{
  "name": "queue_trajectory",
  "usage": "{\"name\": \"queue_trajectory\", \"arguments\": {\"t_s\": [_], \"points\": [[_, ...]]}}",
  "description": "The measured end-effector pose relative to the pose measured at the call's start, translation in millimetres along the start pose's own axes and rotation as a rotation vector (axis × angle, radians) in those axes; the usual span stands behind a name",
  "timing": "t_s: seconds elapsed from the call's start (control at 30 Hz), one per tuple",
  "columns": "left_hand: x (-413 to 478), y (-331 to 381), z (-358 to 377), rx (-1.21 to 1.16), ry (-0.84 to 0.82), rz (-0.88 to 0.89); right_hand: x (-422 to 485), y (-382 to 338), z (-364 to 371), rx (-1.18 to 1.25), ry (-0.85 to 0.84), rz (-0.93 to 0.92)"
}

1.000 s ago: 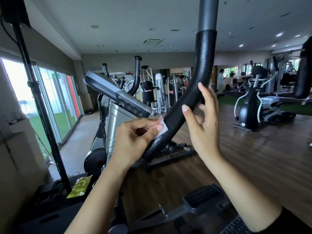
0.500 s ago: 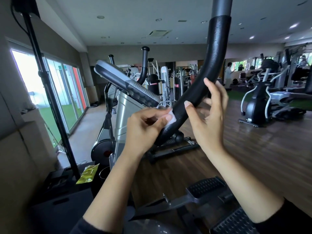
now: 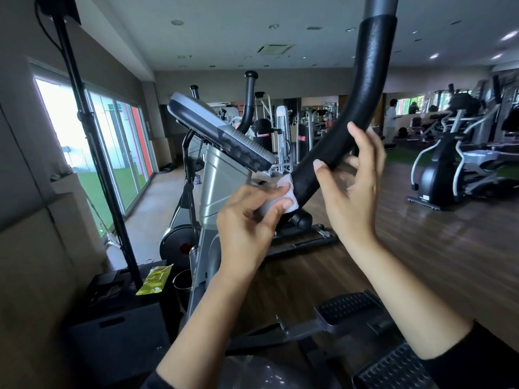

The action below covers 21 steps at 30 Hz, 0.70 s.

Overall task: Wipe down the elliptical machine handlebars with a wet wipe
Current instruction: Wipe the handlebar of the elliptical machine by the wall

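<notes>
Closest in, down by the person's feet, you've got the machine's ribbed pedals (image 3: pixel 348 307), and off to the side a yellow packet (image 3: pixel 154 279) lying on a black box next to a tall black pole (image 3: pixel 92 141). My guess is that's the wipe pack, parked within reach. Moving up, the left hand (image 3: pixel 247 220) has its fingers (image 3: pixel 285 204) clamped on a bunched white wet wipe (image 3: pixel 288 192), which is pressed against the near side of the black foam handlebar (image 3: pixel 356 127), low down where the curve comes out of the machine. The right hand (image 3: pixel 351 186) sits just above it on the same bar, with the thumb on the near side and the fingers fairly straight and apart up behind it. That looks more like a loose brace than a real grip, probably so the swinging arm doesn't rock away while it's rubbed. Most of the foam above the hands looks like it's yet to be done. Just behind is the tilted grey console (image 3: pixel 224 136), then a second handlebar (image 3: pixel 248 99) beyond it, and farther back another elliptical (image 3: pixel 443 175) on the wood floor.
</notes>
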<state>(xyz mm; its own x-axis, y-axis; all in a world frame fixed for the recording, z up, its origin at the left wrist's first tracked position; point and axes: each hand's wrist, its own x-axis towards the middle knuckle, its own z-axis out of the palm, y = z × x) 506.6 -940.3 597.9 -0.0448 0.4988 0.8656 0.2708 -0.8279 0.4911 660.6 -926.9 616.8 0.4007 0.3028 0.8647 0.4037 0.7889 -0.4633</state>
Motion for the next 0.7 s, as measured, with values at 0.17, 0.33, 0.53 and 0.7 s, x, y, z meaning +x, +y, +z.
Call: {"name": "queue_trajectory", "arguments": {"t_s": [0.17,0.33,0.53,0.7], "points": [[-8.1,-2.8,-3.0,0.095,0.051,0.035,7.4,6.3,-6.1,0.119,-0.026,0.016],[19.9,22.6,27.0,0.222,0.033,0.085,19.2,11.7,-8.8,0.122,-0.027,0.013],[27.1,31.4,40.5,0.349,0.075,0.129,27.6,25.5,-20.5,0.175,-0.135,-0.004],[48.5,50.2,72.2,0.488,0.097,0.150,41.9,42.5,-27.4,0.212,-0.196,-0.022]]}}
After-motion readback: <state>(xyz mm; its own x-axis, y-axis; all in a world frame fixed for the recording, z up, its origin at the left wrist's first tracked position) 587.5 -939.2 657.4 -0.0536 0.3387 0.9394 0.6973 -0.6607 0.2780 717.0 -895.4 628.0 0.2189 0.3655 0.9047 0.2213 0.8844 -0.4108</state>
